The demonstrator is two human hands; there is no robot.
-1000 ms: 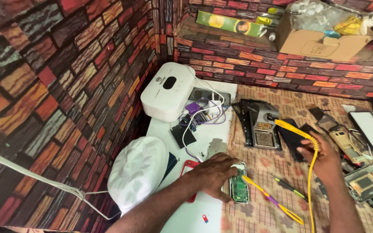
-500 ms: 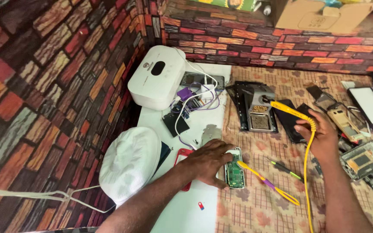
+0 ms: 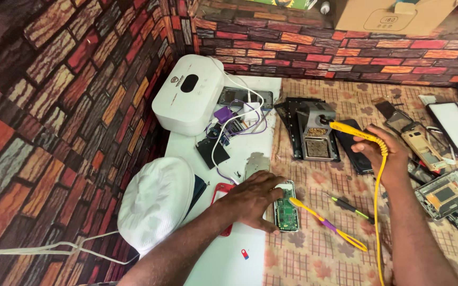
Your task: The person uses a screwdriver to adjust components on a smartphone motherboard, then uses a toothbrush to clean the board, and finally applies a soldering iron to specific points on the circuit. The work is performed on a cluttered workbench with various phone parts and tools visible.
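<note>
Circuit board (image 3: pixel 286 213), green, in a small white phone shell, lies low centre of frame on the patterned cloth (image 3: pixel 314 254), right at the seam with the white mat (image 3: pixel 223 259). Its left edge is covered by the left hand (image 3: pixel 250 199); component detail too small to read. Long axis runs up-down the frame, slightly tilted. Left hand lies flat, fingers spread wide, pressing the board's left side and top. Yellow tweezers (image 3: pixel 327 224) lie with their tip on the board, pointing upper left, handle trailing lower right.

Right hand (image 3: pixel 385 153), right of centre, is closed around a yellow soldering iron (image 3: pixel 357 134); tip points left at the holder stand (image 3: pixel 316 132). Its yellow cord (image 3: pixel 376 222) drops out the bottom edge.

Small screwdriver (image 3: pixel 352 207) just right of the tweezers. White cap (image 3: pixel 157 204) and white station box (image 3: pixel 189 92) crowd the left; phone parts, cut off, crowd the right edge. Open cloth remains below the board.
</note>
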